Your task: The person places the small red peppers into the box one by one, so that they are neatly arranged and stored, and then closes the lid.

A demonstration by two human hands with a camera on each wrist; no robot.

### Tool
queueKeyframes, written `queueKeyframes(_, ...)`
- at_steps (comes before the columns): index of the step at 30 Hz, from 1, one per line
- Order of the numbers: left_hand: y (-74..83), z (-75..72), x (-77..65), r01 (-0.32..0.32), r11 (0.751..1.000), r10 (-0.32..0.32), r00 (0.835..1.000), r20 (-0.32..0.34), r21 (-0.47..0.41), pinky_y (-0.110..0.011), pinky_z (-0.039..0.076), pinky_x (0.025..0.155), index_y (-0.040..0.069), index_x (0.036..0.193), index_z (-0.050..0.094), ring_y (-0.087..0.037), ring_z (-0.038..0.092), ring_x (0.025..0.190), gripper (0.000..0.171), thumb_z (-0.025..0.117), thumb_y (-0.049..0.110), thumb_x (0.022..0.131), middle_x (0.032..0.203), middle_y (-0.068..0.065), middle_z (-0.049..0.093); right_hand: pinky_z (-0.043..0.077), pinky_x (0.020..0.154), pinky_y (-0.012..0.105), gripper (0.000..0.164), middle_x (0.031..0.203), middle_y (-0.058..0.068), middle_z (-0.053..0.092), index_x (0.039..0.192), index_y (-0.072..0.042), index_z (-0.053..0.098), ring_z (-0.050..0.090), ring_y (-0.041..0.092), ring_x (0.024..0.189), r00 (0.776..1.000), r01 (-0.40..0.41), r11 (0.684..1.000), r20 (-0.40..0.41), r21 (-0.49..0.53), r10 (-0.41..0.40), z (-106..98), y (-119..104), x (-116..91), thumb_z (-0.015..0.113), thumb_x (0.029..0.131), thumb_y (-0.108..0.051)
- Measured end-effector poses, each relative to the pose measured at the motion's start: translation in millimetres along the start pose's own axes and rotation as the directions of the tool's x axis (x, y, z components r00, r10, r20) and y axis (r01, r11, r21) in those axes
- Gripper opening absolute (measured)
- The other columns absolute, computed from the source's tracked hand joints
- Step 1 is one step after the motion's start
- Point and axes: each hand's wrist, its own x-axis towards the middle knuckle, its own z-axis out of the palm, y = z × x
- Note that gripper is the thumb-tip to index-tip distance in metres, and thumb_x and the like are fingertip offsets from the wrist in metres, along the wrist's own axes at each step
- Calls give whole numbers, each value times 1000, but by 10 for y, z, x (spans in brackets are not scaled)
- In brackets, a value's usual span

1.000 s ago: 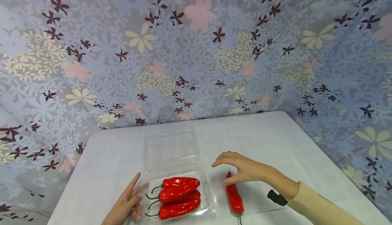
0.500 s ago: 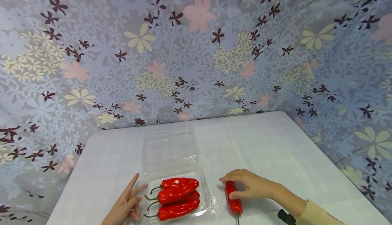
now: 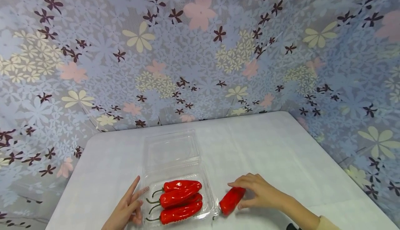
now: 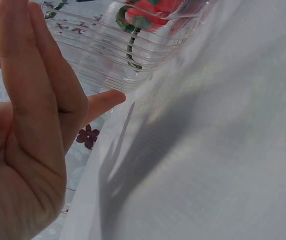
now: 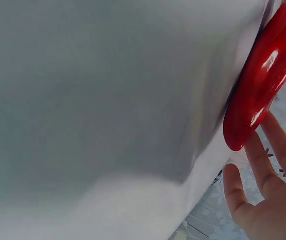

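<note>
A clear plastic clamshell box (image 3: 210,188) lies with its lid (image 3: 171,150) folded back on the table. Several long red peppers (image 3: 178,196) with green stems lie side by side in it. My left hand (image 3: 126,205) is at the box's left side, index finger extended; in the left wrist view its fingers (image 4: 105,102) reach the ribbed wall. Right of the box, my right hand (image 3: 262,193) holds one more red pepper (image 3: 231,200) between thumb and fingers, the pepper slanting with its stem end toward the box. In the right wrist view the fingertips are against this pepper (image 5: 260,82).
A white cloth covers the table (image 3: 265,146). Behind it hangs a floral curtain (image 3: 200,66) in blue-grey. A dark strap or device (image 3: 292,226) shows near the right wrist at the bottom edge.
My right hand has come down onto the single pepper and turned it, its stem end swinging left toward the box. My left hand stays by the box.
</note>
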Motion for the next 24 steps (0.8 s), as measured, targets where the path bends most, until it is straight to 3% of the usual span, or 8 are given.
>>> queueKeyframes(4, 8, 7, 0, 0, 1000, 0, 1000, 0, 0, -28, 54, 52, 22, 152, -9, -13, 52, 54, 81, 45, 5, 94, 149, -30, 17, 38, 77, 31, 57, 110, -18, 59, 124, -28, 63, 47, 4, 99, 999, -9, 1000, -44, -6, 9, 66, -27, -40, 74, 74, -51)
queueKeyframes(10, 1, 12, -2, -9, 1000, 9, 1000, 6, -8, -26, 54, 52, 23, 152, -9, -12, 51, 53, 82, 45, 4, 93, 149, -31, 16, 38, 76, 29, 54, 110, -14, 58, 124, -25, 64, 48, 6, 98, 992, 63, 998, -105, -27, -66, 156, -37, -30, 75, 75, -46)
queueKeyframes(24, -3, 16, -19, -22, 1000, 22, 1000, 16, -19, -25, 53, 52, 25, 151, -9, -11, 50, 53, 84, 46, 4, 92, 149, -32, 14, 43, 77, 29, 48, 107, -13, 54, 124, -29, 64, 46, 8, 96, 996, 78, 997, -39, -19, -79, 187, 3, -24, 73, 78, -43)
